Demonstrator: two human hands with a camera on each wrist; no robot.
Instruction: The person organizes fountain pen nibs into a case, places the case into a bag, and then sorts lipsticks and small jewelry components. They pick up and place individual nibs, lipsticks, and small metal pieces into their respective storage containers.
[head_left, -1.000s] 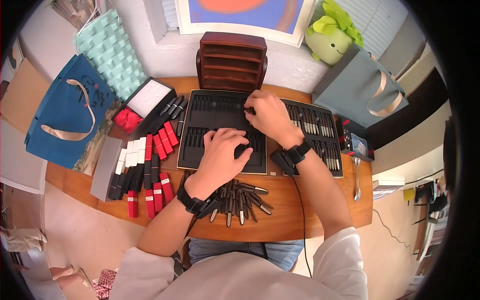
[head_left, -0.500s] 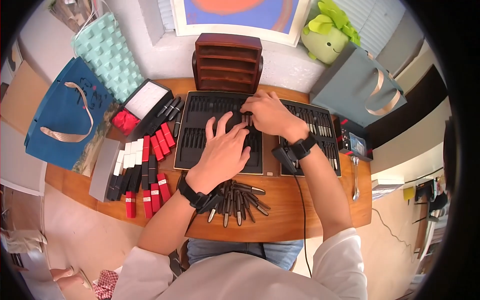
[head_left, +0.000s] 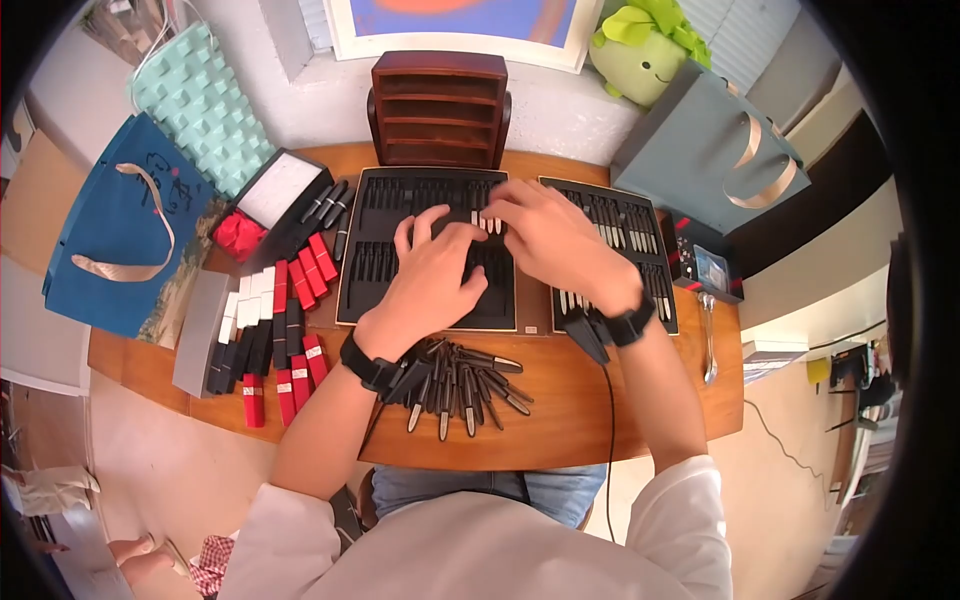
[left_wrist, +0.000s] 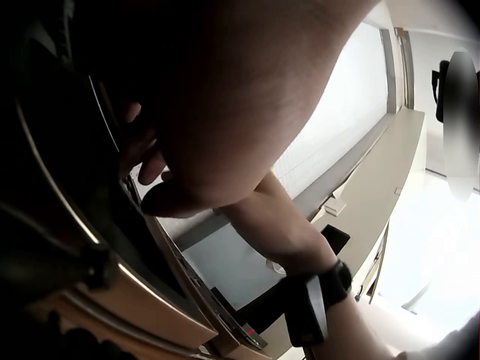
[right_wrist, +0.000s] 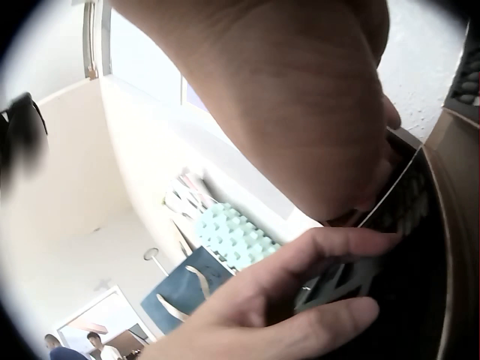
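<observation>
In the head view my left hand (head_left: 428, 280) reaches over a black slotted tray (head_left: 385, 222), fingers spread and slightly bent. The left wrist view shows little of that tray's contents. My right hand (head_left: 565, 240) hovers at the tray's upper right, fingertips bent by a short row of pale-tipped pieces (head_left: 487, 223); whether it pinches one is hidden. From the right wrist view, my left hand's (right_wrist: 277, 292) index finger and thumb are apart over the dark tray. Slender dark pieces with pale tips lie fanned in a pile (head_left: 465, 390) near the table's front edge.
Right of the slotted tray lies a second tray of pale-tipped pieces (head_left: 620, 235). Red boxes (head_left: 315, 265), white and black boxes and a blue bag (head_left: 125, 240) stand left. Behind is a wooden rack (head_left: 440, 110); at right are a grey bag (head_left: 690, 150) and metal utensils (head_left: 709, 340).
The right hand has shifted slightly rightward relative to the tray, and more of the pale-tipped row shows beside its fingertips. The left fingers have lifted and spread. The head view has shifted slightly.
</observation>
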